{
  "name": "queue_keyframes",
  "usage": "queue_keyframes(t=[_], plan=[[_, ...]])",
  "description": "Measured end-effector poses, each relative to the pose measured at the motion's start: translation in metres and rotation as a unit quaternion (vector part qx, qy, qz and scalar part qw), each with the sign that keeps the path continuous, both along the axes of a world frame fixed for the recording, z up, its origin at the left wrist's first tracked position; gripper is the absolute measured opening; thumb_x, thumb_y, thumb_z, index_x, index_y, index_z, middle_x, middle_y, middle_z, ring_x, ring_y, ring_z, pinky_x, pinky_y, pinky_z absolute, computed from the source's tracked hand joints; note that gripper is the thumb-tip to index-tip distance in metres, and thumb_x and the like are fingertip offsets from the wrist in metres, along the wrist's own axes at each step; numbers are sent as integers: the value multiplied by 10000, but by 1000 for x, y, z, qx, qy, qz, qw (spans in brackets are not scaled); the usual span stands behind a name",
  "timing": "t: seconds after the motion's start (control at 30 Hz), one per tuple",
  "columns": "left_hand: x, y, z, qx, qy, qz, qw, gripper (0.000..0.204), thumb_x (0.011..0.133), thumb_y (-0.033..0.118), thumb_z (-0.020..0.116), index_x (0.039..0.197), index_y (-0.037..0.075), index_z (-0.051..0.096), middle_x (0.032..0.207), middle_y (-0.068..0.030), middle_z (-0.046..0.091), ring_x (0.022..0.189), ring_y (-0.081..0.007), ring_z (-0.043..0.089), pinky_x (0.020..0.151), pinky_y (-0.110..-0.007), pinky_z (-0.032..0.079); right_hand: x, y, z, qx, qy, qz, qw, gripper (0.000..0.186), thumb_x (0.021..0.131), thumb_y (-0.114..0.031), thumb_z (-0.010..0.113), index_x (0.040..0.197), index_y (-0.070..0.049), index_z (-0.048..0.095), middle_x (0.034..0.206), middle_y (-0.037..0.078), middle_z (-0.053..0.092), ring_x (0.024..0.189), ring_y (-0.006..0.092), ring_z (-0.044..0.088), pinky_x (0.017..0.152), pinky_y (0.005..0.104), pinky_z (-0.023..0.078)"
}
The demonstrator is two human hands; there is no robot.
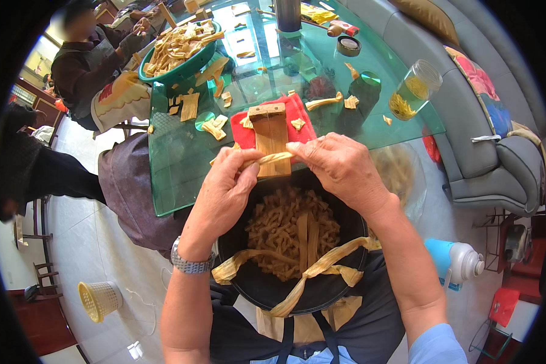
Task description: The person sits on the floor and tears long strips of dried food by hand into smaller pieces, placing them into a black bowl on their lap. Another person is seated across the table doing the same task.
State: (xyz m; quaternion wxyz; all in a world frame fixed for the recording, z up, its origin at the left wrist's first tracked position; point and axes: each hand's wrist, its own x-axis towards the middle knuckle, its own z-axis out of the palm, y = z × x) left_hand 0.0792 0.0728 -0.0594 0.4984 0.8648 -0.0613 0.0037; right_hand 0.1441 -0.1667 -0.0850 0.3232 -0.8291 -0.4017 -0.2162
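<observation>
Between my two hands stretches a narrow, pale-yellow twisted strip [275, 158], which looks like dried plant food. It lies across the near end of a wooden board [270, 136]. My left hand [229, 176] pinches the strip at its left part; my right hand [341, 162] grips its right end with thumb and fingers. The board rests on a red cloth [301, 128] at the table's near edge and has a raised crosspiece at its far end. Below my hands, a black bowl [330, 290] sits at my lap, holding many short cut pieces [279, 227]. Longer strips [312, 273] lie across the bowl.
A glass table [176, 182] carries scattered scraps, a teal basin [210, 53] heaped with strips, a glass jar [420, 85] and a dark cup [287, 15]. A person [91, 60] sits far left. A grey sofa [473, 139] and blue thermos [452, 261] stand right; a yellow basket [99, 301] lies left.
</observation>
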Motion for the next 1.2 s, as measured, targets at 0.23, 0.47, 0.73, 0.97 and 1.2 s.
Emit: queue_keyframes(t=[0.23,0.47,0.73,0.97,1.2], plan=[[23,-11,-12,39,-133,83,987,142,954,66,709,1093,44,723,941,-70,636,812,-175,631,742,-311,524,12,11,-6,-7,12,-62,998,221,897,-56,719,1108,-92,770,891,89,737,818,273,692,724,397,574],[23,-11,-29,150,-115,83,979,111,935,124,717,1021,53,713,938,-110,677,840,-271,680,759,-371,539,8,16,-26,-80,91,-77,990,115,913,-96,705,1017,-61,738,884,111,726,848,296,697,737,412,574],[5,-2,-14,-337,106,90,931,260,1058,185,603,1232,-6,582,1056,-107,733,992,-210,713,940,-354,558,-13,18,-4,133,404,-26,905,138,1033,-175,612,1047,-38,617,861,122,699,832,262,709,729,386,558],[-11,-23,-8,-510,111,72,850,307,1099,270,524,1240,14,616,1208,-129,697,1145,-231,664,1047,-396,503,-33,26,27,209,529,103,816,322,996,-211,724,1190,14,599,1063,74,709,1016,112,649,906,307,526],[-19,-39,-13,-561,143,69,813,349,1095,341,535,1205,26,636,1293,-180,675,1254,-273,615,1122,-448,455,-43,36,0,70,492,145,856,495,971,-270,756,1403,-91,594,1173,85,720,1039,184,671,968,339,510]])
